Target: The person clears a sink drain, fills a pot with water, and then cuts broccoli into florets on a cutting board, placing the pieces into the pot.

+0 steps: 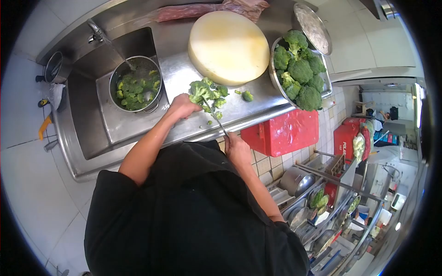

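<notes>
Steel counter: brushed stainless steel worktop (258, 103), with loose green scraps lying on it around my hands.
Left hand: my left hand (183, 106) is closed around the stalk end of a green, knobbly broccoli head (200, 90), pinning it to the counter.
Right hand: my right hand (236, 148) is wrapped tight on the handle of a slim steel-bladed knife (213, 113); the blade runs toward 11 o'clock, its tip among the florets.
Hands: apart, joined only by the knife line.
Cut pieces: small green broccoli florets (220, 95) just beside the head, at 3 o'clock from it.
Handling: I judge the head light, stiff in the stalk and crumbly in the crown, so the stalk is the place to grip.
Sink pot: round steel pot (135, 83) of florets under running water, at 9 o'clock.
Board: thick round cream chopping block (229, 46) at 12 o'clock.
Supply: wide steel bowl (276, 78) of whole heads at 2 o'clock.
</notes>
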`<state>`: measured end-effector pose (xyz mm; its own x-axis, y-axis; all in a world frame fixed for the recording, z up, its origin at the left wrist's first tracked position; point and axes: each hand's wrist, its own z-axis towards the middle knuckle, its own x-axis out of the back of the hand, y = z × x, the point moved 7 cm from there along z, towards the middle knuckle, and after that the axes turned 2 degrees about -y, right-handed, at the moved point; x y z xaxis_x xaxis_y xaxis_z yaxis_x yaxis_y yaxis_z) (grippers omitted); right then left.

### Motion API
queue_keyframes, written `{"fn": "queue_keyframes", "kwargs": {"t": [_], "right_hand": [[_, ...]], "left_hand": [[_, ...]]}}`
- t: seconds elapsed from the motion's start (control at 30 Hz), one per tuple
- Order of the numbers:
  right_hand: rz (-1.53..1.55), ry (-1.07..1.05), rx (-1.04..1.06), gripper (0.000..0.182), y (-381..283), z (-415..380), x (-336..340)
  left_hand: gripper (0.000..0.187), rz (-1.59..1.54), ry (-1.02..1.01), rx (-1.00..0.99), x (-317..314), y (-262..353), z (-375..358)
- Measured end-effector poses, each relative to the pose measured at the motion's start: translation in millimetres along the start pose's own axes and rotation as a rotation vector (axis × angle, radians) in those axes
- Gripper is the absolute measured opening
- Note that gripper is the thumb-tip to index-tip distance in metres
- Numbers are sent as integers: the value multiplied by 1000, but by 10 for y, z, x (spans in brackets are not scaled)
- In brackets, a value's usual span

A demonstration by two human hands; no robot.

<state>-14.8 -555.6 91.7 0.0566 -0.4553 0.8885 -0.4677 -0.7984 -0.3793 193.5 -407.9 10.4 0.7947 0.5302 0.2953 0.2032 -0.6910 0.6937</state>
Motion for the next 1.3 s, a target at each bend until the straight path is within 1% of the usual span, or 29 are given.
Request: {"fn": "queue_keyframes", "kwargs": {"t": [0.03, 0.1, 0.13, 0.17, 0.23, 0.27, 0.3, 0.37, 0.4, 0.47, 0.57, 0.87, 1.0, 1.1, 1.2, 1.3], "right_hand": [[-4, -17, -17, 21, 21, -8, -27], [-17, -62, -35, 22, 62, -33, -106], [25, -44, -43, 22, 106, -51, -151], [66, -24, -54, 22, 172, -71, -198], [111, -10, -65, 23, 231, -71, -183], [116, -20, -66, 23, 238, -76, -159], [121, -30, -68, 23, 212, -88, -125], [105, -14, -4, 23, 87, -89, -13], [97, -5, 28, 23, 20, -72, 48], [66, -43, 22, 22, -35, -26, 69], [-2, -93, 11, 22, -70, 50, 12], [-62, -33, 67, 22, -96, 62, -48], [-56, -59, 70, 22, -93, 96, -70], [-48, -126, 2, 23, -144, 131, -82], [10, -130, 21, 25, -148, 206, -142], [165, -91, 82, 28, -114, 307, -208]], "left_hand": [[46, 37, 0, 7, 8, 15, -4], [47, 215, 158, -59, 68, 18, 19], [47, 308, 230, -87, 80, 0, 1], [46, 319, 226, -57, 67, -73, 2], [45, 342, 223, -9, 162, 51, -130], [40, 375, 206, 29, 176, 85, -162], [38, 406, 214, 12, 171, 89, -155], [33, 470, 227, -25, 145, 97, -135], [33, 493, 210, -17, 120, 118, -127], [31, 540, 179, 2, 72, 157, -124], [27, 575, 272, -117, 26, 177, -116], [28, 572, 301, -141, -7, 110, -132], [26, 559, 334, -212, -2, 100, -156], [25, 533, 367, -291, -37, 47, -155], [27, 484, 370, -392, -89, 7, -206], [30, 420, 390, -467, -101, -31, -275]]}}
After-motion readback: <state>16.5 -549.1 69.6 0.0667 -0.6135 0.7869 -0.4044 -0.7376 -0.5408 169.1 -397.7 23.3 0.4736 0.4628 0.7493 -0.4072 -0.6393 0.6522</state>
